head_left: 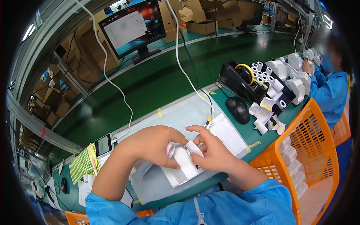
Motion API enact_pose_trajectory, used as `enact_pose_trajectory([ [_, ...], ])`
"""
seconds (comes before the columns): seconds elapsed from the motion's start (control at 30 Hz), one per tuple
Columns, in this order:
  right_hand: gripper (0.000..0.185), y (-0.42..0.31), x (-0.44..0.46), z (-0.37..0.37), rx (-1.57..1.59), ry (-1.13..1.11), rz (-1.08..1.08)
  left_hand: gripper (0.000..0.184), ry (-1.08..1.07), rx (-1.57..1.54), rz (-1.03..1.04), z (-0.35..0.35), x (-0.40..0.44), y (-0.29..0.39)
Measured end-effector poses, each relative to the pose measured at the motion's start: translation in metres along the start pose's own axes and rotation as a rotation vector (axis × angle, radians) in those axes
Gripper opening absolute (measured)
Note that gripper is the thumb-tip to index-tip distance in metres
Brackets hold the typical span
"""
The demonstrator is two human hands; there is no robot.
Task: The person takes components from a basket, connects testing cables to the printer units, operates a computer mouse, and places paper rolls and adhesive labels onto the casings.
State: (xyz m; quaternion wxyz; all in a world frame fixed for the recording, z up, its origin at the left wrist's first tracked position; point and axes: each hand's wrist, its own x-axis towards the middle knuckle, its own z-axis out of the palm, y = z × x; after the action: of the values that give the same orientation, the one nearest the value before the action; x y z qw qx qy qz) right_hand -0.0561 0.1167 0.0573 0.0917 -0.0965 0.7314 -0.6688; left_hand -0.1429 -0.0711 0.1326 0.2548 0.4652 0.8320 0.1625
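Observation:
A small white box (183, 169) with an open top lies tilted on the pale mat in front of me. My left hand (159, 144) curves over its left side, fingers bent down onto it. A small roll-like piece with a pinkish edge (170, 150) shows beside those fingers; I cannot tell whether it is gripped. From the other side, my right hand (212, 152) pinches the box's far right end, thumb against a white flap and index finger raised. Small dark print shows near that thumb. The contents of the box are mostly hidden.
At right stand a black mouse (237, 110), a black holder (240, 83), paper rolls (262, 71) and an orange crate (277, 157) of white items. A printed sheet (227, 135), phone (103, 144) and green sticker sheet (83, 165) lie nearby. White cables hang overhead. Another person sits far right.

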Motion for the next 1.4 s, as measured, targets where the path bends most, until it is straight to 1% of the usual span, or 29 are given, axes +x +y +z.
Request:
enact_pose_trajectory([
  [0.1,0.064,0.001,-0.003,0.001,0.066,0.014,0.033,0.058,-0.001,0.010,0.021,0.001,-0.004,0.001],
  [0.2,0.064,0.014,-0.003,-0.001,0.230,-0.015,0.035,0.058,0.011,0.022,0.018,0.003,-0.006,0.000],
  [0.3,0.065,0.006,-0.005,-0.001,0.271,-0.010,0.078,0.056,0.019,0.015,0.021,0.007,-0.006,-0.004],
  [0.4,0.066,0.017,-0.004,-0.001,0.341,0.007,0.028,0.056,0.024,0.018,0.021,0.008,-0.005,-0.006],
  [0.5,0.064,0.021,-0.003,-0.003,0.407,0.012,0.046,0.055,0.018,0.031,0.030,0.008,-0.004,-0.006],
  [0.7,0.069,0.028,-0.002,-0.009,0.471,0.020,0.121,0.055,-0.011,0.020,0.016,0.006,-0.003,-0.004],
  [0.8,0.070,0.030,-0.006,-0.005,0.418,0.072,0.112,0.055,-0.028,-0.023,0.011,0.008,-0.002,-0.008],
  [0.9,0.072,0.033,-0.023,0.003,0.419,0.154,-0.005,0.056,-0.031,-0.076,0.000,0.011,-0.003,-0.011],
  [0.97,0.068,0.026,-0.044,0.002,0.030,0.199,-0.197,0.058,-0.016,-0.109,0.015,0.012,-0.001,-0.014],
  [1.0,0.067,0.024,-0.052,0.000,-0.173,0.222,-0.292,0.058,-0.026,-0.111,-0.027,0.010,0.000,-0.012],
  [1.07,0.064,0.027,-0.058,0.006,-0.404,0.279,-0.516,0.059,-0.054,-0.124,-0.116,0.007,0.000,-0.005],
  [1.1,0.063,0.028,-0.059,0.009,-0.514,0.298,-0.622,0.056,-0.057,-0.148,-0.127,0.006,0.000,-0.006],
  [1.2,0.059,0.021,-0.061,0.012,-0.558,0.294,-0.623,0.056,-0.051,-0.150,-0.089,0.011,0.004,-0.015],
  [1.3,0.057,0.022,-0.060,0.008,-0.576,0.256,-0.611,0.055,-0.060,-0.217,-0.053,0.013,0.005,-0.024],
  [1.4,0.048,0.031,-0.058,0.006,-0.393,0.305,-0.599,0.072,0.014,0.013,-0.042,0.015,-0.005,-0.012],
])
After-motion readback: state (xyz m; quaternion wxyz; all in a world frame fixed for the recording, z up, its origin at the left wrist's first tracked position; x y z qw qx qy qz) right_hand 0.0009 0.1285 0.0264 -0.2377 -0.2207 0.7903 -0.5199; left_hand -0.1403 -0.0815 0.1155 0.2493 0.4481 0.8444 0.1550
